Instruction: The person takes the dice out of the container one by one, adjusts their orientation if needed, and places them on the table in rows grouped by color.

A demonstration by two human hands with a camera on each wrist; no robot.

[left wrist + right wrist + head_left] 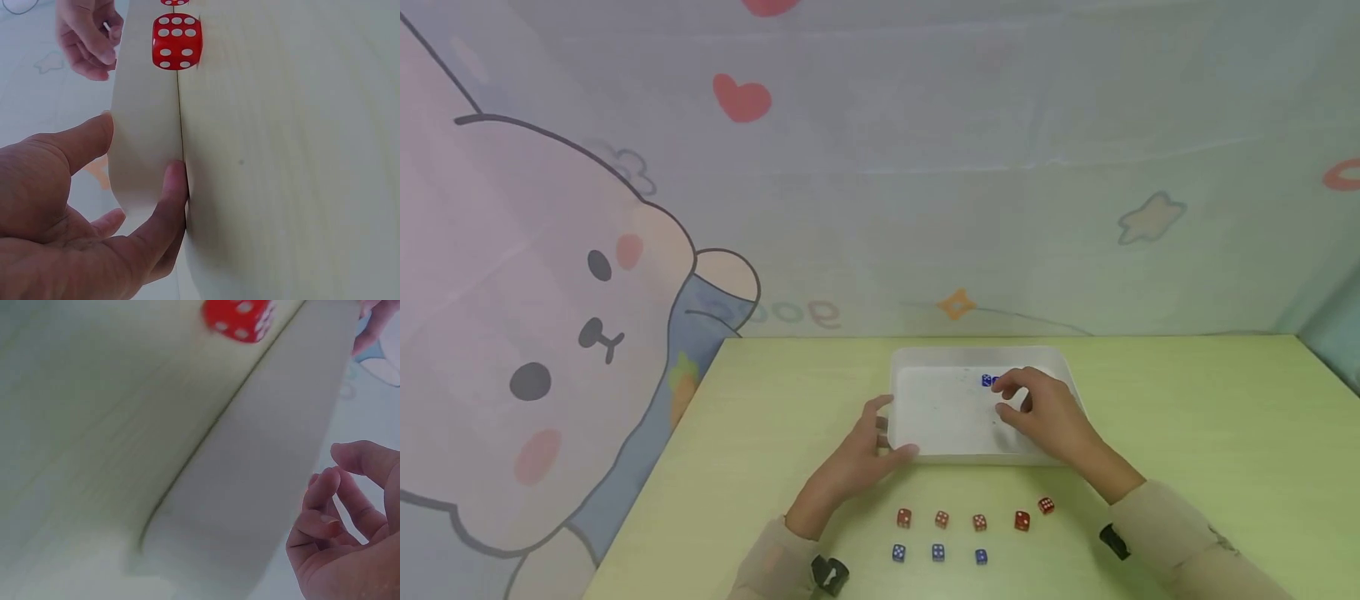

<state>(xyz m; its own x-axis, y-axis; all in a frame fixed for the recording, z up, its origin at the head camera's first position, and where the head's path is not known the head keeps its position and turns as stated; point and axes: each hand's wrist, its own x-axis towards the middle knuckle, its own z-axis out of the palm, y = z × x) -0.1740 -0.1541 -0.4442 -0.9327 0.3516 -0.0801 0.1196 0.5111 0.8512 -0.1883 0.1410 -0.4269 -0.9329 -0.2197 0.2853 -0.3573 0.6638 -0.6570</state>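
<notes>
A white rectangular tray (977, 459) lies on the table. My left hand (861, 460) holds it at the near left corner, thumb on the front side and fingers along the left side. Over the tray's right part hovers my right hand (1051, 417), its thumb and index fingertips apart with nothing seen between them. Just beyond those fingertips a blue die (987, 381) lies in the tray; a second blue die (996, 382) is partly hidden by the index finger. In the right wrist view the right hand (350, 531) has loosely bent fingers beside the tray wall (244, 456).
In front of the tray runs a row of several red dice (980, 522), the rightmost red die (1047, 505) set farther back. Nearer me is a row of three blue dice (938, 552). A printed cloth (880, 208) hangs behind the pale green table (1187, 433).
</notes>
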